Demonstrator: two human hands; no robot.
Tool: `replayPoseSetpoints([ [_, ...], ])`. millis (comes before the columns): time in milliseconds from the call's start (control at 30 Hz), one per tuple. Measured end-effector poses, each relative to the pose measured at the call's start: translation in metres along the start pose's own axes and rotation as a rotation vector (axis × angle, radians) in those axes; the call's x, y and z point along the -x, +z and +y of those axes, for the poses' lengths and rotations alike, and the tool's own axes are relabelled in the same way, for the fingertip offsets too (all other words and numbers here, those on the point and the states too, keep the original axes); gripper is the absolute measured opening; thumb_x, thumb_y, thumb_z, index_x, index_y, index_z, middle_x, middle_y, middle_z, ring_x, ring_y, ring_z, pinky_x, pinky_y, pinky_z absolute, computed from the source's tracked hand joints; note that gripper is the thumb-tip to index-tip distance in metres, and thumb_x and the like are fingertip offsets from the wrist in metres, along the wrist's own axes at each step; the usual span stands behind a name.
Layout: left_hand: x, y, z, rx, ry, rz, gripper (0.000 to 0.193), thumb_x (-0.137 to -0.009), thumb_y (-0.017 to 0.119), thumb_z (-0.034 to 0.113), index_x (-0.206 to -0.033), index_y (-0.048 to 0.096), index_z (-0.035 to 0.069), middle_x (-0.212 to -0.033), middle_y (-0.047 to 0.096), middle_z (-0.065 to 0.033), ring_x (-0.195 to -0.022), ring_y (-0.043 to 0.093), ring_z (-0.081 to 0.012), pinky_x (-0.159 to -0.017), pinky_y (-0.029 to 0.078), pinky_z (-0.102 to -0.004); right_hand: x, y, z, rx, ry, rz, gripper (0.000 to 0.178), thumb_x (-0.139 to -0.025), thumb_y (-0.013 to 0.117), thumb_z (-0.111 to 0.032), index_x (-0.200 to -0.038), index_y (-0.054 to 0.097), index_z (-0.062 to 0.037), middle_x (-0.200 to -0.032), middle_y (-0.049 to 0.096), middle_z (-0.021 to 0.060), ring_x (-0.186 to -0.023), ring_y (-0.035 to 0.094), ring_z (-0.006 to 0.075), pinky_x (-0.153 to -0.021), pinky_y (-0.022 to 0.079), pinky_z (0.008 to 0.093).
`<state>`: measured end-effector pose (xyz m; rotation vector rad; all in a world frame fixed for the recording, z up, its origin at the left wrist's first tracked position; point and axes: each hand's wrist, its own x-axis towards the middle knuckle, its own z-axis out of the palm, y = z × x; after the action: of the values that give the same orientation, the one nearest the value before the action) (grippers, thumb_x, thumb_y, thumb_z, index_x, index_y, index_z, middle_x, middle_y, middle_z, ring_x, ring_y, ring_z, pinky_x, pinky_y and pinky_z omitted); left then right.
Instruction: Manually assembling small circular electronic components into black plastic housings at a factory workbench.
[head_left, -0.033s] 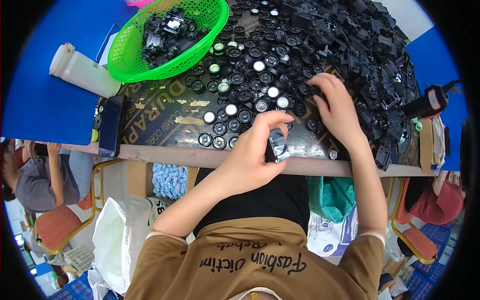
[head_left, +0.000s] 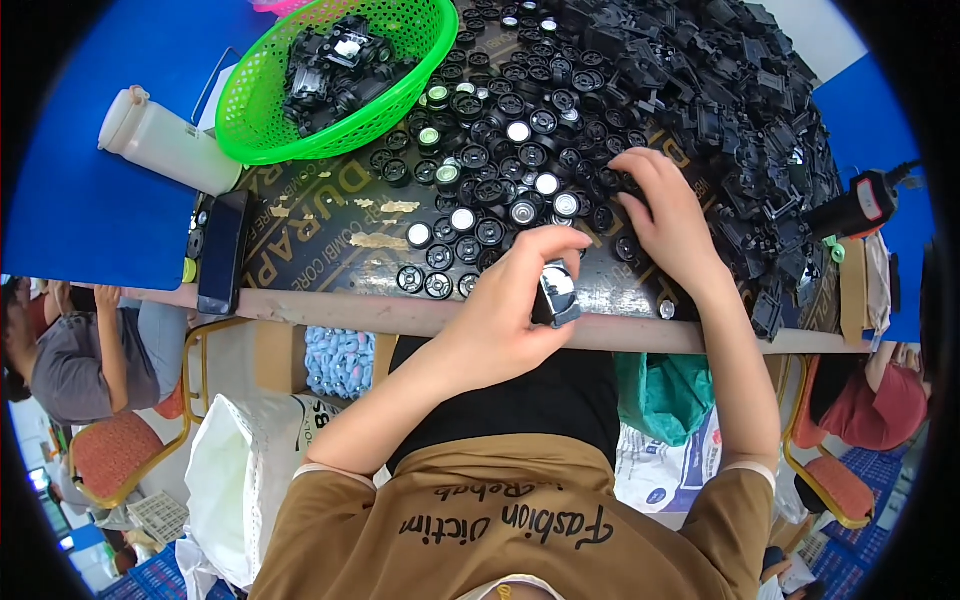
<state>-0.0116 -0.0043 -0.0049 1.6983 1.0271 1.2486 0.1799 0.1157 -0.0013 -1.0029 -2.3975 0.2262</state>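
Fingers and thumb of the left hand (head_left: 505,305) were curled round a small black part (head_left: 558,292), gripping it above the near edge of the table, with one face turned outward. It looked light and stiff, probably moulded plastic, and easy for one hand to carry. Its glossy face would likely have been slippery and quick to mark, so the duller sides seemed the better place to take hold. That face was silvery and mirror-like, set in a dark, boxy body; the rest was hidden by the palm.

The right hand (head_left: 672,215) reached over the table, fingers bent and fingertips among the black wheels (head_left: 490,232); I could not tell whether it pinched one. These wheels were small, round and spoked, some capped with white or silvery discs. They seemed light and firm, apt to roll, and best held by the rim.

Beyond the right hand rose a heap of angular black parts (head_left: 700,90). A black tool (head_left: 855,206) lay at its right side. To the left, a green basket (head_left: 422,92) held more black pieces, with a white bottle (head_left: 165,142) beside it and a dark phone (head_left: 221,250) nearer the edge.
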Motion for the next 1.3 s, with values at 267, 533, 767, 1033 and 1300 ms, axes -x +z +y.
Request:
replayPoseSetpoints([
  [267,-0.001,0.003,-0.010,0.073,-0.080,0.044,0.041,-0.071,0.065,-0.007,-0.106,0.046,0.003,-0.103,0.053,-0.0078,-0.085,0.051,-0.0103,-0.074,0.045,-0.0231,0.002,0.017,0.013,-0.049,0.050,0.066,0.017,-0.078,0.058,-0.002,-0.094,0.055,-0.0023,-0.092,0.056,0.0116,-0.088,0.052,0.0311,-0.079,0.043,0.0370],
  [533,-0.002,0.003,-0.009,0.094,-0.121,0.066,0.031,-0.073,0.068,-0.004,-0.097,0.050,0.003,-0.092,0.055,-0.0036,-0.084,0.053,-0.0087,-0.075,0.045,-0.0226,0.002,0.007,0.008,-0.202,0.234,0.029,0.020,-0.078,0.063,-0.007,-0.097,0.059,-0.0030,-0.088,0.058,0.0095,-0.085,0.056,0.0249,-0.071,0.045,0.0329],
  [767,-0.002,0.004,-0.013,0.100,-0.108,0.116,0.031,-0.070,0.069,0.002,-0.094,0.051,0.004,-0.085,0.057,-0.0070,-0.076,0.058,-0.0170,-0.068,0.046,-0.0275,0.002,0.007,-0.002,0.105,-0.024,-0.042,0.024,-0.074,0.066,-0.008,-0.097,0.059,-0.0032,-0.091,0.058,0.0124,-0.086,0.055,0.0299,-0.078,0.045,0.0339],
  [1033,-0.002,0.000,-0.010,0.006,-0.063,0.098,0.030,-0.072,0.070,0.001,-0.096,0.051,0.005,-0.086,0.058,-0.0027,-0.078,0.058,-0.0095,-0.070,0.048,-0.0235,0.008,-0.017,0.018,-1.877,0.718,0.057,0.032,-0.095,0.041,-0.017,-0.118,0.044,0.0062,-0.100,0.053,0.0124,-0.089,0.055,0.0190,-0.064,0.051,0.0229],
  [1300,-0.004,0.004,-0.013,-0.006,-0.066,0.084,0.033,-0.065,0.069,0.003,-0.093,0.050,0.005,-0.085,0.056,-0.0095,-0.078,0.058,-0.0268,-0.070,0.045,-0.0331,0.019,-0.021,0.007,-2.046,0.727,0.022,0.036,-0.093,0.048,-0.019,-0.119,0.044,0.0066,-0.094,0.049,0.0087,-0.076,0.042,0.0121,-0.062,0.038,0.0218],
])
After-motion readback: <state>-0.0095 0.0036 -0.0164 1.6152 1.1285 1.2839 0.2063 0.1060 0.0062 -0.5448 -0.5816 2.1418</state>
